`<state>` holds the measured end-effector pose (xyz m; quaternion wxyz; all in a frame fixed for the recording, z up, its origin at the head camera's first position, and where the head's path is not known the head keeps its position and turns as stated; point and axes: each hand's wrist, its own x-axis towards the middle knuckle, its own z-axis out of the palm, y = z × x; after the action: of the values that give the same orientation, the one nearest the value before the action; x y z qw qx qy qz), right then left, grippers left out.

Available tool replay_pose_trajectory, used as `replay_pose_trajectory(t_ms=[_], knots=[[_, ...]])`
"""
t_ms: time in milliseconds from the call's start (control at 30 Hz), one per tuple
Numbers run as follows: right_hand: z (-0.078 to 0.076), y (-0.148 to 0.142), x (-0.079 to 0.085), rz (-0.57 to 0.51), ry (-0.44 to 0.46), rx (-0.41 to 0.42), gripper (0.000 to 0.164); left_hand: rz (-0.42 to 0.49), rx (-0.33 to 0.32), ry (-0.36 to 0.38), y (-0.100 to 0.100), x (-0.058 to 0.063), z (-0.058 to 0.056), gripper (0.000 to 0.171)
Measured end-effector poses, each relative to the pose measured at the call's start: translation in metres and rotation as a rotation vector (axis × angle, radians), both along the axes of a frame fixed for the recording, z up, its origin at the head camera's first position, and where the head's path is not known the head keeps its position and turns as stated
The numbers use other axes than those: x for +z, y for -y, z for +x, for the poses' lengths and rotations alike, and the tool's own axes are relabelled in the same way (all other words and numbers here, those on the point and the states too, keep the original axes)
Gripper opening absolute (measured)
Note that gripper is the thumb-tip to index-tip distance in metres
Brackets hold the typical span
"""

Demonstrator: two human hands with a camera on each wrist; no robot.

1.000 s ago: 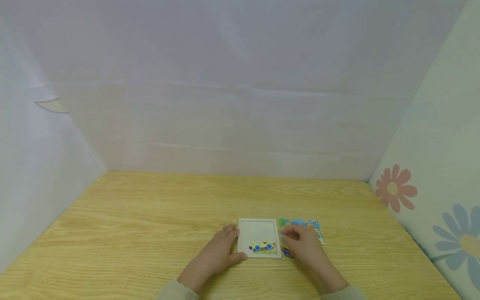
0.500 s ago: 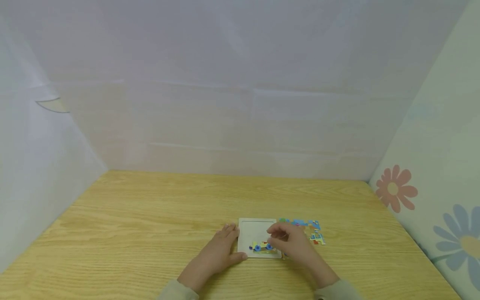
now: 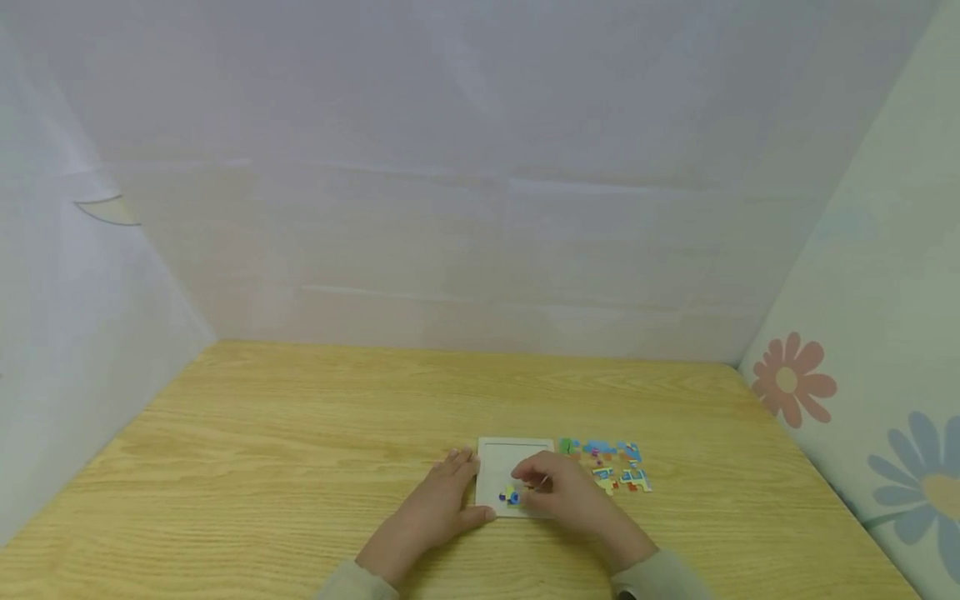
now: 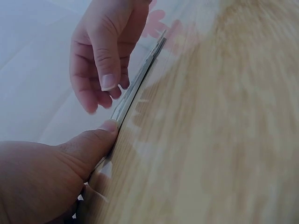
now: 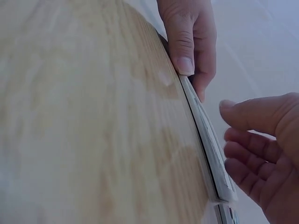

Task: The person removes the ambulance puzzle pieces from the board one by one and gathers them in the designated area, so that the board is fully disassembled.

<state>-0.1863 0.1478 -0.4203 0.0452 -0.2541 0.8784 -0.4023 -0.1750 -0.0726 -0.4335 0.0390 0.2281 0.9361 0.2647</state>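
A shallow square wooden puzzle tray (image 3: 495, 454) lies flat on the table. My left hand (image 3: 442, 500) rests along its left edge, fingertips at the side and thumb on the near left corner; the left wrist view shows that thumb (image 4: 96, 142) on the rim. Above the tray hovers my right hand (image 3: 562, 492), fingers loosely bent and thumb apart from them. Nothing shows between them in the right wrist view, where the hand (image 5: 268, 144) stays clear of the tray (image 5: 205, 135). Under it, laid puzzle pieces (image 3: 512, 497) with a blue wheel are partly hidden.
Several loose puzzle pieces (image 3: 632, 478) lie right of the tray, with blue and green ones (image 3: 600, 447) farther back. The wooden table (image 3: 337, 417) extends to a pale back sheet (image 3: 480, 258). A flower-printed sheet (image 3: 840, 467) hangs at the right.
My right hand has moved left from the loose pieces to over the tray, covering part of the laid pieces and uncovering more loose ones. The left hand has stayed in place.
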Motion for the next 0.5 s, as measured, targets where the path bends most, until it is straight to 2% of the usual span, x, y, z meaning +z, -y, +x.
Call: replay_pose_trajectory(t_ms=[200, 333, 500], knots=[[-0.0003, 0.0011, 0.0000, 0.088, -0.022, 0.057, 0.028, -0.014, 0.001, -0.005, -0.0001, -0.0004, 0.0002, 0.074], [-0.0013, 0.0029, 0.0001, 0.160, -0.062, 0.081, 0.028, -0.013, 0.002, -0.015, -0.0007, 0.0000, -0.0002, 0.073], [-0.0026, 0.0062, 0.0033, 0.220, -0.065, 0.094, 0.026, -0.016, -0.001, -0.025, -0.0009, 0.0003, -0.0008, 0.072]])
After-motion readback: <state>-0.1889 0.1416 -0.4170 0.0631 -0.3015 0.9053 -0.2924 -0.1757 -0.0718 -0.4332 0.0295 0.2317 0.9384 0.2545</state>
